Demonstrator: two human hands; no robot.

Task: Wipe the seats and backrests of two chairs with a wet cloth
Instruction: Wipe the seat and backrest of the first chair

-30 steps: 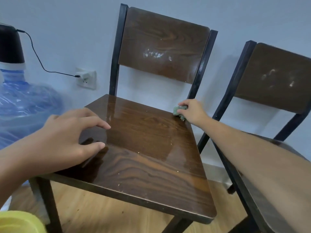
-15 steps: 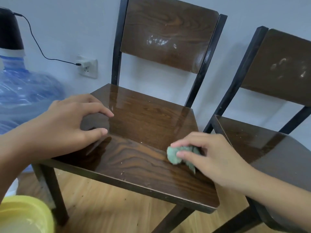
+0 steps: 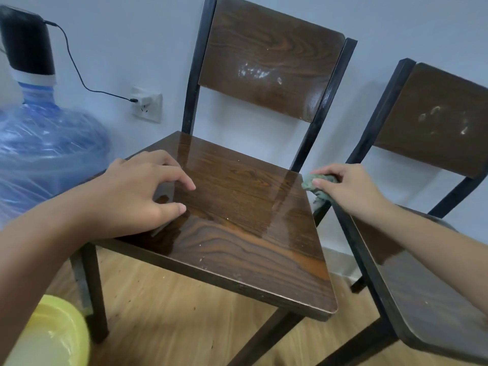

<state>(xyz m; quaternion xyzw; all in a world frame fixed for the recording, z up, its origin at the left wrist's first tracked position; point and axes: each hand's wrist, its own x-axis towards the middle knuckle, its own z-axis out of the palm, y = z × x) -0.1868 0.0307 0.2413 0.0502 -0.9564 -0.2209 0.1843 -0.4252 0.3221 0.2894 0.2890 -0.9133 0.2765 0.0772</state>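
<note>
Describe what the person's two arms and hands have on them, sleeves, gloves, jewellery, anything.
Nothing is worn on either. The left hand and right hand are bare, with no gloves, and no rings show on the fingers. Both forearms are uncovered as far as the picture's edge, with no sleeve, watch or bracelet in sight.

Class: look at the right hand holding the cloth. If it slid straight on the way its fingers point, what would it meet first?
The right hand points leftward, so its green cloth would likely run onto the near chair's seat, whose right edge it already touches.
</note>
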